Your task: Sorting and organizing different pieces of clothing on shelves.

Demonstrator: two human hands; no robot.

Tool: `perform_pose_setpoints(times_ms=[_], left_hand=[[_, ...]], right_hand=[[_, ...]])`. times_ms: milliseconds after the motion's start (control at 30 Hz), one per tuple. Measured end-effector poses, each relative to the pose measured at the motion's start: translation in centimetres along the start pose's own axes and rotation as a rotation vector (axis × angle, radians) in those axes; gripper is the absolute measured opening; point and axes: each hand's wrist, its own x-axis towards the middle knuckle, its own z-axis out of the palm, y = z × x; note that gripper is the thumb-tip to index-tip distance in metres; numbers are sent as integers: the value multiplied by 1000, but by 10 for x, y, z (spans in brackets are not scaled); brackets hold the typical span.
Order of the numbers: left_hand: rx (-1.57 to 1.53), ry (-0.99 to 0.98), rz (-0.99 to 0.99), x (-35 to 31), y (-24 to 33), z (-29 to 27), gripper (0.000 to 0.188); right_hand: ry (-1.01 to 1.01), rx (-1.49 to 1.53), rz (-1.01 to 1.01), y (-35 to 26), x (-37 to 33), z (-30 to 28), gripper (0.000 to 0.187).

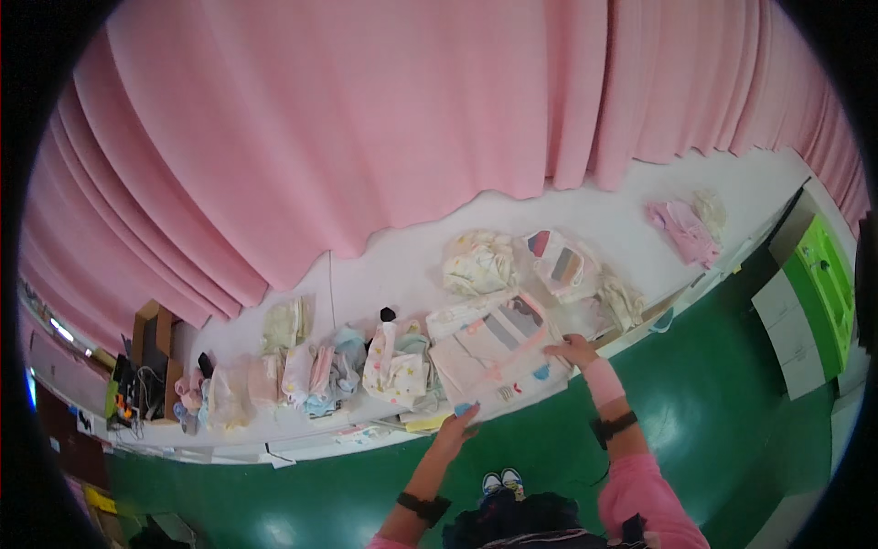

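Observation:
A folded white and pink cloth (498, 361) with a grey-striped panel and small blue and red patches lies tilted at the table's front edge. It may be a baby garment; its exact kind is unclear. My left hand (455, 430) grips its near left corner, the fingers partly hidden. On its right edge my right hand (574, 351) pinches the fabric. Just left of it sits a white bundle with small coloured prints (398, 371). Behind it are a rounded cream patterned bundle (479, 263) and a white piece with red, blue and grey patches (560, 265).
Several folded clothes (315, 371) line the long white table (393, 265) to the left, ending by a cardboard box (155, 352). A pink garment (684, 231) lies far right. Pink curtains (366, 119) hang behind. A green and white cabinet (809, 297) stands right on green floor.

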Motion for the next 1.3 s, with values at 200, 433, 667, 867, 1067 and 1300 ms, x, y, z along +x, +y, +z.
perform_pose_setpoints(times_ms=[200,433,667,867,1067,1300], left_hand=[[-139,-2,46,8,13,-24,49],[-127,81,94,0,33,23,54],[15,-59,275,-10,8,16,56],[-40,-134,237,-50,5,9,59],[-64,-345,128,-118,-20,-55,58],[-52,-209,-24,-186,-93,-259,55]], right_hand=[[-186,322,-128,13,-45,-13,53],[-176,600,47,3,-47,10,60],[-127,528,-51,21,-91,5,67],[72,641,-199,9,-170,23,63],[101,661,-245,-2,-271,88,63],[-27,560,-164,56,-320,298,61]])
